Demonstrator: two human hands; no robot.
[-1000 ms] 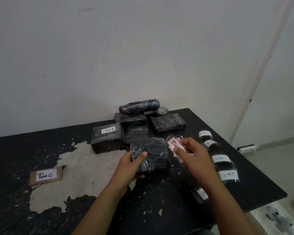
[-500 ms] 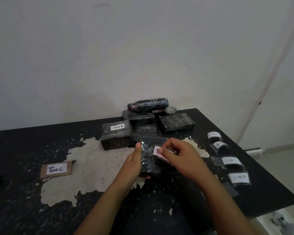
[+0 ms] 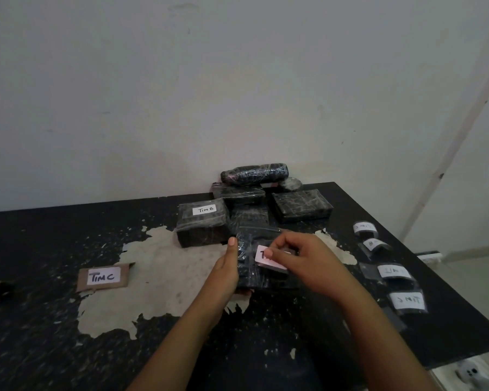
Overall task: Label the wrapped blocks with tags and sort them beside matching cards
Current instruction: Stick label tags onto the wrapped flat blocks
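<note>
Right hand (image 3: 308, 261) pinching tag (image 3: 261, 256), laying it on block (image 3: 254, 249) top, bench (image 3: 54, 348) centre. Left hand (image 3: 227, 273) gripping block's left side, steadying. Advice: seat one edge, smooth flat across wrap, avoiding wrinkles.

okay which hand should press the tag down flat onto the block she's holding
Right, probably. The right hand already pinches the tag against the top of the wrapped block, while the left hand grips the block's left side, steadying it.
</note>
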